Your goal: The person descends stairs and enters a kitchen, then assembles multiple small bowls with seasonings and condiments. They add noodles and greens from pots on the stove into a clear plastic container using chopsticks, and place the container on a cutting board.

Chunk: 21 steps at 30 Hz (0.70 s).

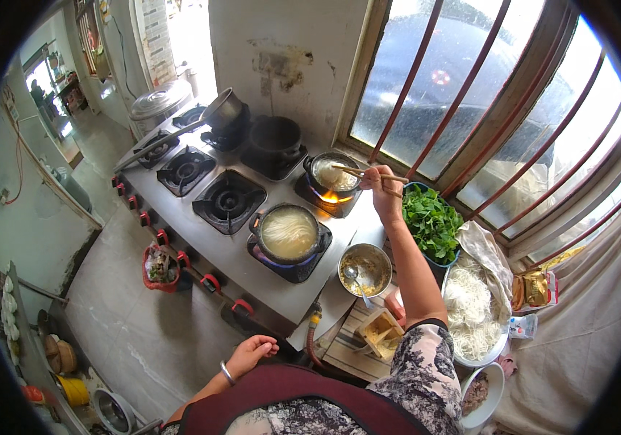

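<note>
The left hand, loosely curled, appears empty. Just left of the right hand, a small pot sits over flame; that hand grips chopsticks reaching into it, apparently stirring, which calls next for steady control.

Right hand holds chopsticks — above a pot.
</note>
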{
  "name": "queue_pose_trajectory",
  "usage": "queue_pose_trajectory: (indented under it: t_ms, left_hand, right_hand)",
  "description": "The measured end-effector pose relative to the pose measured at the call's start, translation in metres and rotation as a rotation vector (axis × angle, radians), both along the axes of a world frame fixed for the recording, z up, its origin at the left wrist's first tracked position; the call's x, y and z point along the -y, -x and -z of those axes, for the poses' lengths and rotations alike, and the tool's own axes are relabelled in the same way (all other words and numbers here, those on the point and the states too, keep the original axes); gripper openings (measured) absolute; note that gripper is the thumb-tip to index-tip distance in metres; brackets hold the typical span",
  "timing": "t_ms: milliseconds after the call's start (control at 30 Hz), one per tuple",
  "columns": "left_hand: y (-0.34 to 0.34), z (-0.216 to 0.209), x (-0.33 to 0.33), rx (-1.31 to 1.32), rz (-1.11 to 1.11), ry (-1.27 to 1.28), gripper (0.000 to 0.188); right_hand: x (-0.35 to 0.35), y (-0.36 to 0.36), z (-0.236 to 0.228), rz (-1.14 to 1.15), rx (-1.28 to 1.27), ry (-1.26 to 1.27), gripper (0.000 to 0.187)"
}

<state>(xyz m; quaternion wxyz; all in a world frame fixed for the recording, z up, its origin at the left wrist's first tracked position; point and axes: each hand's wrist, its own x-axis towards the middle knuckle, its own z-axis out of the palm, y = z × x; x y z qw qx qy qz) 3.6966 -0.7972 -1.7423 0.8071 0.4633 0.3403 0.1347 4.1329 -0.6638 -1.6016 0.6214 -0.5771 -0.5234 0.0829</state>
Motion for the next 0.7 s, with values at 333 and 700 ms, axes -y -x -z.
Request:
queue_pose_trajectory:
  t_ms: [333, 700]
  left_hand:
    - [-0.002, -0.003, 0.001, -0.016, 0.029, -0.035, 0.025]
    - [0.027, -0.006, -0.008, 0.001, 0.055, -0.015, 0.023]
  right_hand:
    - [-0.009, -0.013, -0.02, -0.147, -0.135, 0.141, 0.023]
    - [0.06, 0.048, -0.072, -0.154, -0.109, 0.065, 0.02]
